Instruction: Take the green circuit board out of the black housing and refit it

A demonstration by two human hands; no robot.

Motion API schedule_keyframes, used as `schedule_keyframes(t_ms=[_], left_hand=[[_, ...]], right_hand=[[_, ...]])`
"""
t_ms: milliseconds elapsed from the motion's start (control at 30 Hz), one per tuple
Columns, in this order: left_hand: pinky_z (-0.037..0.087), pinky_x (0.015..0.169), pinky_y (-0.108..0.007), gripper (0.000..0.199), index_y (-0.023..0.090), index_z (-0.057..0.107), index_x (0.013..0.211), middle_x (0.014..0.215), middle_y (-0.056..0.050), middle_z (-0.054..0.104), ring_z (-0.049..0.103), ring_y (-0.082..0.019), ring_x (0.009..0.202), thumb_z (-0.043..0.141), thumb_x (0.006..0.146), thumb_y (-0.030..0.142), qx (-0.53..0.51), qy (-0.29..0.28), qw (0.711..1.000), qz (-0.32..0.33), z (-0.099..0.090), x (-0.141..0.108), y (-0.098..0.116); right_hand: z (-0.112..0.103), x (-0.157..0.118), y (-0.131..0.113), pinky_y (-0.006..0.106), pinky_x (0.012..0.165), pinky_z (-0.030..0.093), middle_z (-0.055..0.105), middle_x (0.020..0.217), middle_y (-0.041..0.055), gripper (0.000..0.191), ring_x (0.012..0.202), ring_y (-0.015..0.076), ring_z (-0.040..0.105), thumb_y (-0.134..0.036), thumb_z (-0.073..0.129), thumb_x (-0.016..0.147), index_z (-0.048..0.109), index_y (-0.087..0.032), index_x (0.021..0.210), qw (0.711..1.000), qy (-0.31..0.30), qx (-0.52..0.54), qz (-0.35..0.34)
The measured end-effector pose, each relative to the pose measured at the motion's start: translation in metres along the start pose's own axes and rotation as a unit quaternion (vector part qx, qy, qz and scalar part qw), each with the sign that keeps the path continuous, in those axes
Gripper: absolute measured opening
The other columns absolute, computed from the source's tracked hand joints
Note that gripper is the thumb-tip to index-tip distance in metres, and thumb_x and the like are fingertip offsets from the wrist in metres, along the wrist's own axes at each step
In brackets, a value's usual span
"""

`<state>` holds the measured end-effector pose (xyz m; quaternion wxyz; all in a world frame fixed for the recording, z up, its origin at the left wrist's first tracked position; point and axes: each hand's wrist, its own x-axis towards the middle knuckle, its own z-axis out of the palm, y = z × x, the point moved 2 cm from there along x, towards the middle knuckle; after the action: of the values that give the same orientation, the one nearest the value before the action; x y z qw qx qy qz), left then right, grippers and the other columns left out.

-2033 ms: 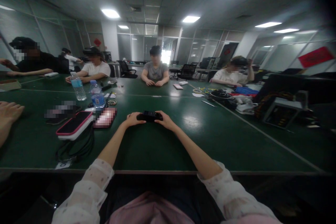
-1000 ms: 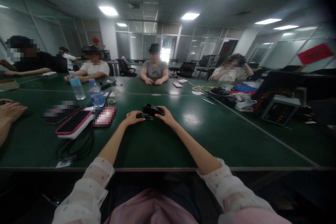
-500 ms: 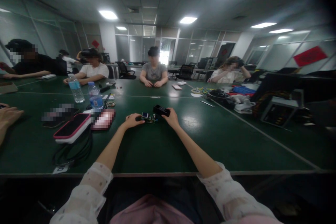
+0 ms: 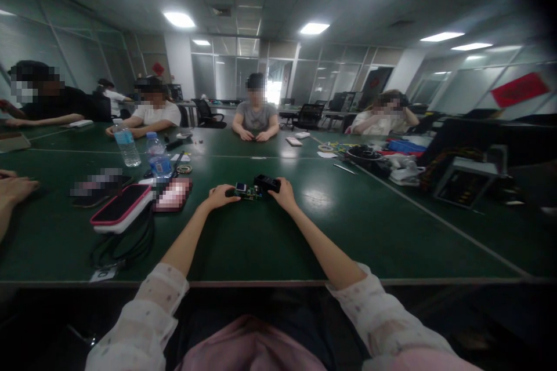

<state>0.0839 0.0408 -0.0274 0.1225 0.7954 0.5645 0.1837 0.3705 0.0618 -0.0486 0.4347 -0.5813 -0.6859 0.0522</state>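
My left hand closes on the left end of a small green circuit board, thumb at the near edge and fingers at the far side. A little square part with a dark face sits on the board's left end. My right hand grips the right end of a black rectangular case, which looks hollow. The case sits just behind and to the right of the board; whether the two touch I cannot tell. Both are at the middle of the green table.
Left of my hands are a pink-edged phone on a white box, black cables, a pink item and two water bottles. To the right stand cables, bags and a metal-cased unit. Other people sit around the table; one person's hand rests at far left.
The camera view has shifted slightly. Both hands keep their holds on the board and the case, and the black case appears a little more level.
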Motion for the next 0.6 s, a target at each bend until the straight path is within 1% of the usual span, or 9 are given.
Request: schedule_keyframes(t_ms=[67,233,333,400,500,600], left_hand=[[0.032,0.106,-0.045,0.059,0.031,0.057,0.122,0.132,-0.002,0.058,0.048,-0.027,0.126,0.055,0.077,0.068,0.001,-0.003,1.000,-0.006,0.000,0.001,-0.001],[0.032,0.105,-0.045,0.059,0.029,0.056,0.123,0.133,-0.003,0.057,0.048,-0.028,0.125,0.055,0.078,0.067,0.000,-0.003,1.000,-0.005,0.002,0.002,-0.003],[0.033,0.105,-0.043,0.056,0.029,0.057,0.122,0.131,-0.003,0.059,0.050,-0.027,0.124,0.055,0.080,0.065,0.002,0.003,1.000,-0.003,0.001,0.002,-0.002],[0.033,0.105,-0.043,0.054,0.030,0.058,0.122,0.131,-0.002,0.059,0.049,-0.027,0.125,0.056,0.080,0.064,0.003,0.004,1.000,-0.007,0.001,0.001,-0.001],[0.033,0.105,-0.043,0.052,0.030,0.058,0.122,0.132,-0.002,0.058,0.049,-0.027,0.125,0.057,0.080,0.062,0.005,0.004,1.000,-0.009,0.000,0.000,0.000],[0.033,0.105,-0.042,0.054,0.030,0.058,0.123,0.132,-0.002,0.058,0.049,-0.027,0.126,0.057,0.080,0.063,0.009,0.009,1.000,-0.009,0.001,0.000,0.001]], right_hand=[[0.001,-0.001,0.001,0.046,0.090,0.047,0.056,0.111,0.0108,0.054,0.106,0.0283,0.055,-0.022,0.072,0.069,0.050,-0.020,0.118,1.000,-0.001,0.004,-0.002],[0.001,0.000,0.001,0.048,0.094,0.046,0.058,0.107,0.0093,0.048,0.104,0.0273,0.056,-0.019,0.069,0.069,0.053,-0.020,0.115,0.999,-0.001,0.039,0.004],[-0.002,0.003,-0.004,0.049,0.095,0.045,0.059,0.110,0.0096,0.047,0.105,0.0271,0.057,-0.022,0.068,0.071,0.053,-0.019,0.115,0.996,0.018,0.083,0.002],[-0.005,0.004,-0.011,0.048,0.096,0.045,0.060,0.112,0.0100,0.047,0.106,0.0268,0.057,-0.026,0.067,0.074,0.052,-0.019,0.118,0.992,0.023,0.124,-0.012],[-0.006,0.003,-0.026,0.045,0.096,0.046,0.059,0.117,0.0099,0.051,0.108,0.0256,0.058,-0.034,0.066,0.077,0.050,-0.020,0.123,0.980,-0.002,0.190,-0.053],[-0.005,-0.001,-0.039,0.043,0.097,0.047,0.058,0.122,0.0085,0.052,0.111,0.0240,0.057,-0.034,0.066,0.078,0.049,-0.022,0.125,0.969,-0.041,0.225,-0.093]])
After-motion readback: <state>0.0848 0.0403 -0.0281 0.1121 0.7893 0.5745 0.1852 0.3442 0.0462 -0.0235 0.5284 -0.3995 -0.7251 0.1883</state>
